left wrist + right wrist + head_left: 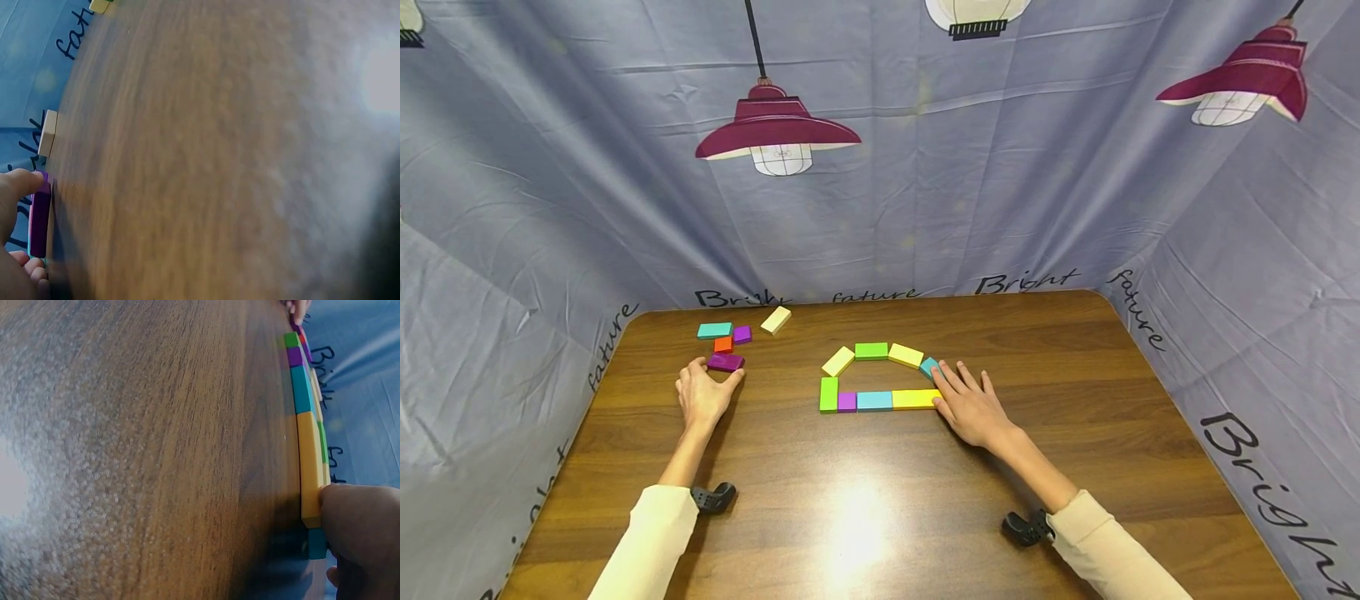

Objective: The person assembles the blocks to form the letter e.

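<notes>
On the wooden table (pixel 880 500) lies an outline of flat coloured blocks: a lime block (pixel 828 393), a small purple one (pixel 847 402), a light blue one (pixel 874 401) and a long yellow block (pixel 916 398) along the bottom, with a green block (pixel 871 351) at the top. My right hand (pixel 958 383) lies flat with straight fingers, touching the yellow block's right end (pixel 309 465) and a teal block (pixel 930 365). My left hand (pixel 715 372) pinches a purple block (pixel 725 362) between thumb and fingers; the left wrist view shows that purple block (pixel 40 215) too.
Loose blocks lie at the back left: a teal one (pixel 714 330), an orange one (pixel 723 343), a small purple one (pixel 742 334) and a cream one (pixel 776 319). Blue printed cloth (pixel 880 208) walls the table on three sides.
</notes>
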Tool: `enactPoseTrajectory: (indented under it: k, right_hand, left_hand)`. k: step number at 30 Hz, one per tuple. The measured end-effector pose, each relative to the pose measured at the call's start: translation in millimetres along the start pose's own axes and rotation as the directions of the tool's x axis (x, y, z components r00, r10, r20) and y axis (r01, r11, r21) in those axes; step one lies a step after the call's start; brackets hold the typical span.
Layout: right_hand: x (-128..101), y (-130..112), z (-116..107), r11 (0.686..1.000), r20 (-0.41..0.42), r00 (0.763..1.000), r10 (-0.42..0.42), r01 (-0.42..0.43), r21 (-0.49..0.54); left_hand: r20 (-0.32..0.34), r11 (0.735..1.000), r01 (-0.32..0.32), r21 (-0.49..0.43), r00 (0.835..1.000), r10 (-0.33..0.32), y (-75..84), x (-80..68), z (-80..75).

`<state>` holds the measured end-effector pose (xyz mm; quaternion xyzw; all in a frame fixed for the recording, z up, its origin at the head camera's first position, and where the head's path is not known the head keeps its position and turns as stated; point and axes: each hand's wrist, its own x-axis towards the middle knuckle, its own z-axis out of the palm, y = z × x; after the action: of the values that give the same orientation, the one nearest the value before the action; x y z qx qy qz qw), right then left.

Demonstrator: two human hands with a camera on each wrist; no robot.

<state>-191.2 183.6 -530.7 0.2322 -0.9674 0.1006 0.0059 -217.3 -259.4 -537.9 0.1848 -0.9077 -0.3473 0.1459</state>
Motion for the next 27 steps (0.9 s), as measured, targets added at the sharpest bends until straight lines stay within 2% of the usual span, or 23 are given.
enactPoseTrajectory:
  k: [10, 15, 21, 27]
  right_hand:
    - [-0.4, -0.8, -1.3, 1.0, -0.002, 1.0, -0.006, 0.006, 0.003]
    - [0.3, -1.4, -1.5, 1.0, -0.001, 1.0, -0.007, 0.007, 0.005]
    - [0.5, -1.6, -2.0, 1.0, 0.004, 1.0, -0.004, 0.004, -0.001]
    - [-0.9, -2.1, -3.2, 1.0, 0.007, 1.0, 0.001, -0.001, 0.0]
  left_hand:
    - [0.019, 0.999, 0.02, 0.026, 1.0, -0.021, 4.1, 3.6, 2.8]
    - [0.03, 1.0, 0.013, 0.006, 0.999, -0.013, 1.8, 5.0, 3.1]
    - [0.081, 0.998, -0.031, -0.046, 0.996, 0.035, -1.7, 0.8, -0.1]
    - [0.141, 0.992, -0.089, -0.095, 0.985, 0.101, -0.5, -9.8, -3.8]
